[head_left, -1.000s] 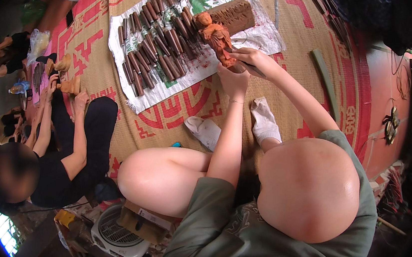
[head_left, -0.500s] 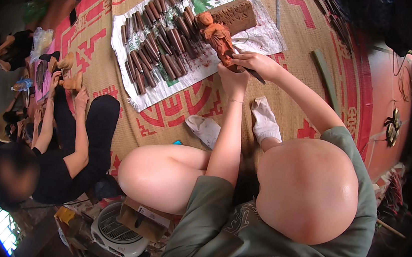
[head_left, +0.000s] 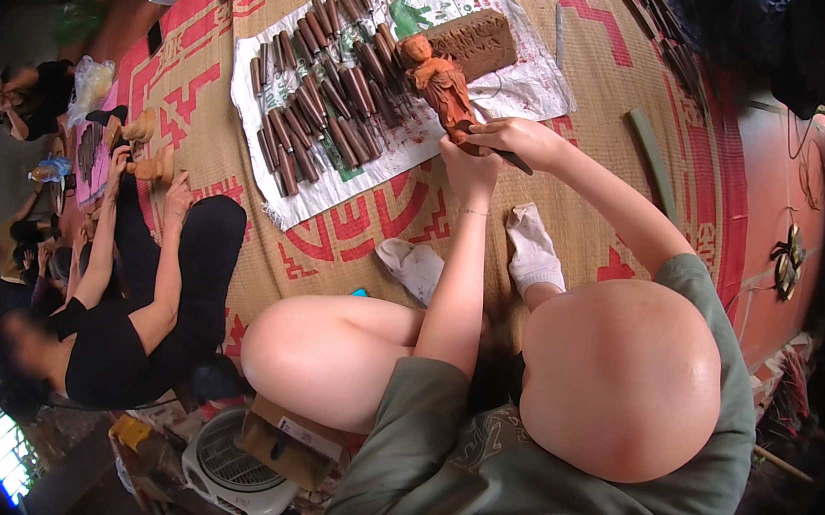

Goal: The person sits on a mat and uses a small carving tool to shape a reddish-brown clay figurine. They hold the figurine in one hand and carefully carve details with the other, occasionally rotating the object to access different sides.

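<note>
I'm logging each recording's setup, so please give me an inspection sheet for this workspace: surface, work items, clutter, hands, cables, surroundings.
Surface: red-and-tan mat, white sheet spread on it.
Work items: red-brown figurine; dark tool; many brown-handled tools and a brown block on the sheet.
Clutter: green strip on the mat; box and grilled appliance by the left knee.
Hands: left hand grips the figurine's base; right hand holds the dark tool there, contact unclear.
Cables: thin cord on the right-hand tiles; ends unclear.
Surroundings: co-worker in black at left, holding a pale carving.
</note>
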A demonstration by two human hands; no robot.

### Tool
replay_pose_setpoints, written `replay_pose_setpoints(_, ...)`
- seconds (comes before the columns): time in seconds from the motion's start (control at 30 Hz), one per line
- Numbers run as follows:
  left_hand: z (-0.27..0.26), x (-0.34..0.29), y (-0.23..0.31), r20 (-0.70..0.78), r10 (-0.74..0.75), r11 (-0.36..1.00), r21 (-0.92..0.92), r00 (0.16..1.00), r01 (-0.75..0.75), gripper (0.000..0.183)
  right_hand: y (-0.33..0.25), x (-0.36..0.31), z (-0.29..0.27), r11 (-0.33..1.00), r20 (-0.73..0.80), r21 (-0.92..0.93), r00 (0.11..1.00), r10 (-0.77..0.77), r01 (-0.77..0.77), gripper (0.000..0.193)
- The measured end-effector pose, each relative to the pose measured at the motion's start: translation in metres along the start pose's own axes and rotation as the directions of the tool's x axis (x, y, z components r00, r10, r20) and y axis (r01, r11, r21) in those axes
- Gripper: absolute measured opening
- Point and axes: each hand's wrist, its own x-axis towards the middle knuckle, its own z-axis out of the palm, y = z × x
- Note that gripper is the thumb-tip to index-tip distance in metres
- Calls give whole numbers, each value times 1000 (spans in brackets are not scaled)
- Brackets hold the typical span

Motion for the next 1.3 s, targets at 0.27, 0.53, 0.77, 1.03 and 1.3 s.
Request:
replay_pose_setpoints(0.27,1,-8,14,-40,23,999,-47,999,-25,83,11,-5,14,993,-147,-91,985,-91,78,46)
replay_pose_setpoints(0.53,5,-11,17,-115,40,995,97,993,-29,82,10,6,-7,996,-108,-75,992,-61,53,46)
replay_pose_setpoints(0.77,-15,-12,30,80,-37,977,-208,996,53,88,1,-14,14,1000,-89,-17,996,-14,12,41)
replay_pose_setpoints(1.03,-11,-14,28,35,-64,988,-135,997,69,90,3,-2,5,989,-364,145,927,92,-41,24)
replay_pose_setpoints(1.3,-3,-11,16,-15,3,996,-93,1000,-4,95,16,9,22,989,-448,149,892,59,9,25)
